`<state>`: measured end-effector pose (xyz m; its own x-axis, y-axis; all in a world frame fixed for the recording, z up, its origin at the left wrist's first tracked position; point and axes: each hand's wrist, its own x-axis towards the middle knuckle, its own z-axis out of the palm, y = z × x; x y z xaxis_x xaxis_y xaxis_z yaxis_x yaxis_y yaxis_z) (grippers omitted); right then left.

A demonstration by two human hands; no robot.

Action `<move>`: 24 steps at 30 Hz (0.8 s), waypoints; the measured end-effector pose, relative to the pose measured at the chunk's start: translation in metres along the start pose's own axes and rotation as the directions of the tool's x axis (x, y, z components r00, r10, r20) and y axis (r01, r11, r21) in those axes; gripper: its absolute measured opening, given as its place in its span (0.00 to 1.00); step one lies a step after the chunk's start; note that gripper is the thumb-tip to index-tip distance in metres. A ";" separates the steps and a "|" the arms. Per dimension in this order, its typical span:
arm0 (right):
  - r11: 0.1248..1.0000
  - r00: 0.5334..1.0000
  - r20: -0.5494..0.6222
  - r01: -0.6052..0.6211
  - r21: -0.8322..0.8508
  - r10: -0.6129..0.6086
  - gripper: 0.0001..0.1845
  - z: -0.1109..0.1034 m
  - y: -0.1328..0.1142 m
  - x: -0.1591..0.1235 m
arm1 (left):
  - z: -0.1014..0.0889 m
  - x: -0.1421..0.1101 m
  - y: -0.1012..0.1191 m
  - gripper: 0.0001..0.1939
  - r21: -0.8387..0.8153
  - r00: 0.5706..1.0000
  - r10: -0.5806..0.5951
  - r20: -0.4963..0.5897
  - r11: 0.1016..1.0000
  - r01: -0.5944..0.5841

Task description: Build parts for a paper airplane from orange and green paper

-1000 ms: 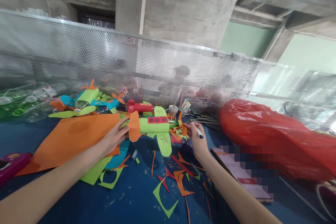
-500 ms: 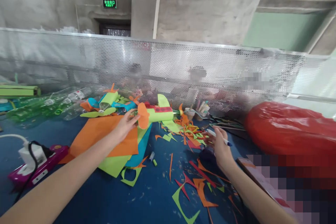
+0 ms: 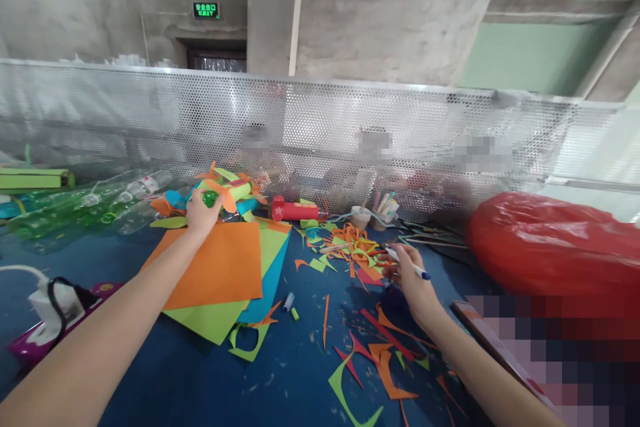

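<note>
My left hand [image 3: 200, 212] is stretched far left and closed on a bottle plane [image 3: 231, 191] made of green and orange paper, set among other paper planes [image 3: 173, 203] at the back of the blue table [image 3: 225, 387]. My right hand [image 3: 411, 273] hovers over paper scraps [image 3: 350, 247] and grips a white pen with a blue tip [image 3: 407, 264]. An orange sheet [image 3: 220, 263] lies on green and blue sheets just below my left hand. A red bottle craft [image 3: 293, 209] lies between the two hands.
Clear plastic bottles [image 3: 100, 203] lie at far left. A purple device with a white plug [image 3: 53, 310] sits at the left edge. A red plastic bag [image 3: 550, 247] fills the right. A cup of tools [image 3: 361, 215] stands by the perforated metal screen [image 3: 320, 127]. Coloured offcuts [image 3: 370, 360] litter the near table.
My left hand carried the green and orange plane from the middle of the table leftward to the pile of planes. My right hand stayed over the scraps with the pen.
</note>
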<state>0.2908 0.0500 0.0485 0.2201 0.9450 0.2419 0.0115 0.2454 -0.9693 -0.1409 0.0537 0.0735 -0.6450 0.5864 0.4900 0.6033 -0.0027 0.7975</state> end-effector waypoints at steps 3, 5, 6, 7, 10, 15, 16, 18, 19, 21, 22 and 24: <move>0.998 0.998 0.047 0.047 -0.045 -0.045 0.22 -0.002 0.005 0.002 | -0.003 0.008 0.003 0.28 0.109 0.996 0.004 -0.091 0.994 0.006; 0.994 0.993 0.089 0.082 -0.077 -0.075 0.19 -0.003 0.007 0.002 | -0.006 0.006 0.005 0.31 0.139 0.993 0.032 -0.116 0.990 -0.016; 0.992 0.990 0.114 0.093 -0.090 -0.082 0.18 -0.003 0.007 0.001 | -0.007 0.004 0.006 0.33 0.143 0.991 0.050 -0.122 0.989 -0.032; 0.990 0.986 0.146 0.097 -0.101 -0.082 0.18 -0.003 0.006 -0.001 | -0.008 0.000 0.007 0.34 0.140 0.990 0.067 -0.125 0.989 -0.049; 0.987 0.959 0.278 0.098 -0.124 -0.060 0.16 -0.001 0.000 -0.010 | -0.012 -0.014 0.011 0.32 0.102 0.985 0.110 -0.131 0.990 -0.097; 1.000 0.865 0.501 -0.024 -0.009 0.026 0.13 0.005 -0.007 -0.024 | -0.007 -0.048 0.026 0.15 0.070 0.978 0.207 -0.010 0.976 -0.206; 0.999 0.863 0.505 -0.034 0.003 0.028 0.11 0.007 -0.007 -0.026 | -0.004 -0.059 0.030 0.13 0.057 0.966 0.240 0.098 0.967 -0.247; 0.999 0.866 0.499 -0.036 0.004 0.030 0.10 0.009 -0.008 -0.029 | 0.002 -0.086 0.040 0.13 0.002 0.875 0.309 0.372 0.943 -0.333; 0.999 0.861 0.508 -0.038 0.001 0.032 0.11 0.011 -0.008 -0.031 | 0.006 -0.101 0.045 0.13 -0.038 0.796 0.337 0.503 0.929 -0.369; 0.999 0.843 0.536 -0.039 -0.011 0.039 0.13 0.013 -0.010 -0.035 | 0.013 -0.131 0.053 0.12 -0.115 0.629 0.380 0.679 0.901 -0.419; 0.999 0.833 0.551 -0.039 -0.021 0.044 0.14 0.014 -0.010 -0.038 | 0.016 -0.144 0.056 0.11 -0.140 0.570 0.390 0.723 0.891 -0.433; 0.998 0.813 0.580 -0.037 -0.045 0.056 0.13 0.015 -0.012 -0.042 | 0.021 -0.163 0.059 0.10 -0.163 0.497 0.392 0.774 0.882 -0.442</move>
<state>0.2664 0.0108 0.0505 -0.3864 0.9070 0.1673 0.0473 0.2007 -0.9785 0.0094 -0.0255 0.0331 0.2790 0.9174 0.2838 0.7409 -0.3937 0.5441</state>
